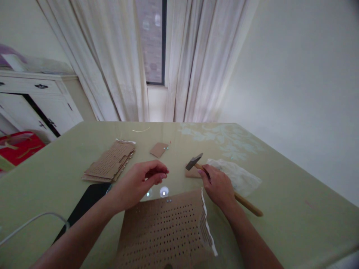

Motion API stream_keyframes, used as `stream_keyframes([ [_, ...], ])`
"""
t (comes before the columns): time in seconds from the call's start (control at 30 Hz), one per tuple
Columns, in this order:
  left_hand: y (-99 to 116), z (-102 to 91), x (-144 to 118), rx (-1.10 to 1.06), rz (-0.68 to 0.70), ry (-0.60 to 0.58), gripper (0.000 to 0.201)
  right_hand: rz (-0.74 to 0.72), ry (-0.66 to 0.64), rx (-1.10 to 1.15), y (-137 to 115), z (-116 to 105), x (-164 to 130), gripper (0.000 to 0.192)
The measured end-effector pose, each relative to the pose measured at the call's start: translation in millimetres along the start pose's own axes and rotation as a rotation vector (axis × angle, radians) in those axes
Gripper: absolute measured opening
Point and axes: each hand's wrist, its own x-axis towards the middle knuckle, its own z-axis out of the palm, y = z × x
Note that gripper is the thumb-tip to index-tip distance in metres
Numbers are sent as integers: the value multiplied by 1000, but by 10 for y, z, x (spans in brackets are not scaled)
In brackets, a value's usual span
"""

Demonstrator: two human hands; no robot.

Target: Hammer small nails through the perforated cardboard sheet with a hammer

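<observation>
Nearest you, at the table's front edge, lies the perforated cardboard sheet (168,231), a brown panel full of rows of small holes, with a torn white edge along its right side. Both your forearms come in over it from the near corners.

Your left hand (138,183) hovers just above the sheet's far left corner, palm turned inward, thumb and forefinger pressed together at their tips as if pinching something; whether anything small sits between them cannot be made out. Two tiny pale dots show on the sheet's far edge, just beneath that hand.

Your right hand (218,186) is beside the sheet's far right corner, its fingers wrapped around the hammer (221,183). You grip the wooden handle close up under the dark metal head, which points left and away from you, while the long end of the handle sticks out to the right behind your wrist.

To the left of your left arm a dark flat slab (84,205) and a white cable (28,224) rest on the green table (294,209).

Beyond the right hand lies a crumpled clear plastic bag (238,175). Farther off, to the left, sits a stack of perforated cardboard pieces (110,164), and near the middle a small cardboard scrap (158,149).
</observation>
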Motion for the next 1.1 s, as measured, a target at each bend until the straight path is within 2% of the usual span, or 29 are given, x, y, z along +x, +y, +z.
stream_keyframes([
  [0.07, 162, 75, -60, -129, 29, -39, 22, 0, 3, -5, -4, 3, -3, 28],
  [0.13, 239, 134, -98, -164, 41, -78, 17, -1, 5, -10, -9, 2, -3, 28],
  [0.4, 198, 164, -100, -115, 1, -192, 14, -10, 6, -10, -20, -7, -4, 27],
  [1.1, 240, 207, -112, -88, -4, -167, 10, -36, 14, 33, 19, 47, 0, 26],
])
